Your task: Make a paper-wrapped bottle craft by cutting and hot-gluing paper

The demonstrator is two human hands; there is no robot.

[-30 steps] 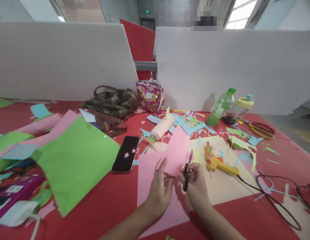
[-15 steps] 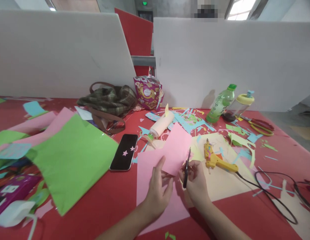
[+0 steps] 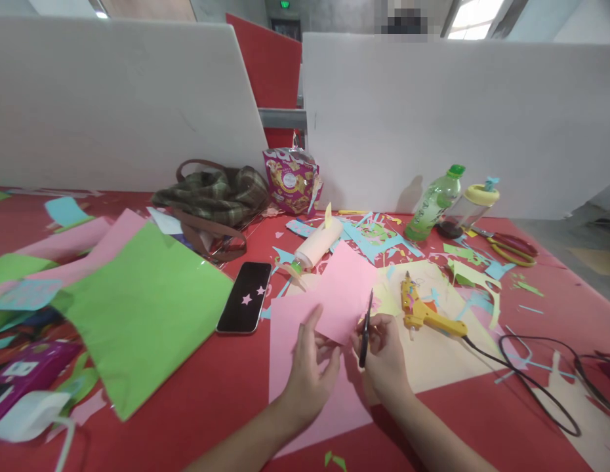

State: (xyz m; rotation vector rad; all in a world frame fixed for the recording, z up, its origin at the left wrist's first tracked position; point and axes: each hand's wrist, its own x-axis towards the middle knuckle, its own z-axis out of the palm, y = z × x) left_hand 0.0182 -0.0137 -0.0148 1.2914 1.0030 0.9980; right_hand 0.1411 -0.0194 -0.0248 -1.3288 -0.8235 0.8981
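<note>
My left hand [image 3: 312, 370] is closed on the lower left edge of a small pink paper sheet [image 3: 345, 288], fingers behind and thumb in front. My right hand [image 3: 384, 357] is closed around dark-handled scissors [image 3: 366, 334], seen nearly edge-on. Their blades point up and away, beside the right edge of the held sheet. Whether the blades touch the paper I cannot tell. Beneath both hands lies a larger pink sheet [image 3: 290, 328], partly over cream paper [image 3: 433, 367]. To the left is a black phone [image 3: 239, 308] with two small pink paper stars [image 3: 246, 299] on it.
A yellow glue gun [image 3: 433, 319] with a black cord rests right of my hands. Behind are a paper-wrapped bottle [image 3: 317, 244], a green bottle [image 3: 435, 203], a purple snack bag [image 3: 291, 180] and red-handled scissors [image 3: 511, 249]. Green paper [image 3: 147, 308] lies left; paper scraps surround everything.
The view has shifted very slightly. Both hands, the pink sheet and the scissors keep almost the same positions.
</note>
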